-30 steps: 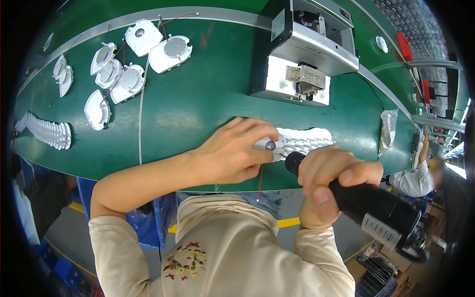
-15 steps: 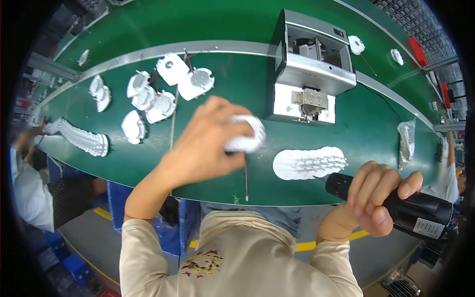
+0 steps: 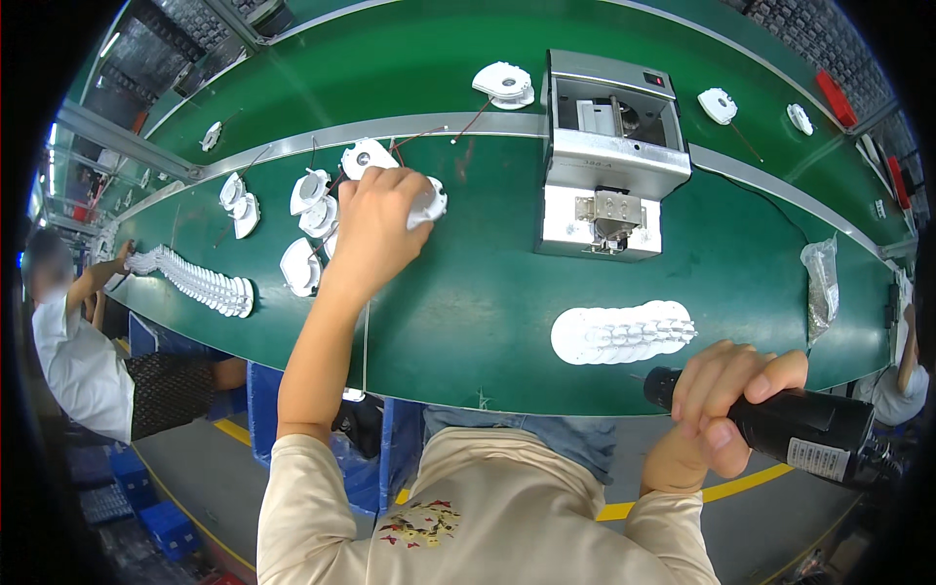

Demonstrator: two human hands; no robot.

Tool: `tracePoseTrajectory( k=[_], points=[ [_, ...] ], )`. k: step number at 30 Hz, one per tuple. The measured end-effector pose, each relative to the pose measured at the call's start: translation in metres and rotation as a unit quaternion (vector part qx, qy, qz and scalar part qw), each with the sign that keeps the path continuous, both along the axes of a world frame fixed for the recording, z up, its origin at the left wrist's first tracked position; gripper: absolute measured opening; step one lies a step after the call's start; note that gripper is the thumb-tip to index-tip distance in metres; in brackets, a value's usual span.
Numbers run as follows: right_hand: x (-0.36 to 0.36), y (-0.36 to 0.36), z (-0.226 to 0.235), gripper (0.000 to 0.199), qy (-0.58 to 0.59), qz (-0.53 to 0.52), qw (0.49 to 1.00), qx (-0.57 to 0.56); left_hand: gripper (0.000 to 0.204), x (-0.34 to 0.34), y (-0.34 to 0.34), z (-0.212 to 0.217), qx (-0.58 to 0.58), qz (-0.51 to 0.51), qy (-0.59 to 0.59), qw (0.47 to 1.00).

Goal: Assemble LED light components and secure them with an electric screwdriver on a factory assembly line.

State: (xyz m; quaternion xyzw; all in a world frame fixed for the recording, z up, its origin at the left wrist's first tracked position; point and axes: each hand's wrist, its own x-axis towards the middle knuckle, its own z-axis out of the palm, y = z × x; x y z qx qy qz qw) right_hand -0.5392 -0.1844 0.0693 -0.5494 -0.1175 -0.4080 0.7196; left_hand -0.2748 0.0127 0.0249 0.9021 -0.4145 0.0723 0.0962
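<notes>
My left hand [image 3: 380, 224] reaches forward over the cluster of white parts. Its fingers and thumb curl round the edge of a white plastic housing [image 3: 432, 200], which the hand partly covers. A pale housing with a round centre [image 3: 366, 158] lies just beyond the fingers. Gripped in my right hand [image 3: 736, 390] is a black electric screwdriver [image 3: 809, 424], its tip pointing left above the table's near edge. Left of that tip, an overlapping row of round white covers [image 3: 624, 332] lies on the green table.
A grey metal machine [image 3: 614, 146] stands at the back. Several wired white housings [image 3: 302, 268] lie left, near a long row of white parts [image 3: 200, 281]. Another housing [image 3: 504, 85] rests on the far green strip. A clear bag [image 3: 821, 283] lies right. A person [image 3: 83, 361] works at left.
My left hand has let go of the wired white piece and moved forward to the left cluster. A wired housing now lies on the far strip. The screwdriver stays in my right hand.
</notes>
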Motion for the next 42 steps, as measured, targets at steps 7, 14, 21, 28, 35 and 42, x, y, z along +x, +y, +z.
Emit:
tracePoseTrajectory(
  k=[7, 14, 21, 28, 35, 42],
  points=[
    [-0.003, -0.002, 0.0, 0.04, -0.007, 0.026, 0.999, -0.031, 0.049, -0.067, -0.003, -0.038, -0.131, -0.267, -0.037, 0.954],
    [-0.005, -0.005, 0.001, 0.04, 0.0, 0.04, 0.998, -0.044, 0.039, -0.04, 0.001, -0.043, -0.325, -0.156, 0.058, 0.931],
    [-0.005, -0.002, 0.001, 0.039, 0.008, 0.015, 1.0, -0.018, 0.026, -0.038, 0.008, -0.022, -0.192, -0.148, 0.051, 0.969],
    [0.001, -0.002, 0.0, 0.039, 0.012, 0.018, 1.0, 0.001, 0.034, -0.045, 0.014, 0.003, -0.05, -0.187, 0.18, 0.964],
    [0.0, -0.015, 0.004, 0.04, 0.023, 0.078, 0.996, -0.042, 0.035, -0.109, -0.025, -0.028, -0.201, -0.355, 0.291, 0.866],
    [-0.001, -0.019, 0.003, 0.041, 0.026, 0.097, 0.993, -0.059, 0.03, -0.123, -0.034, -0.037, -0.185, -0.385, 0.208, 0.88]
  ],
)
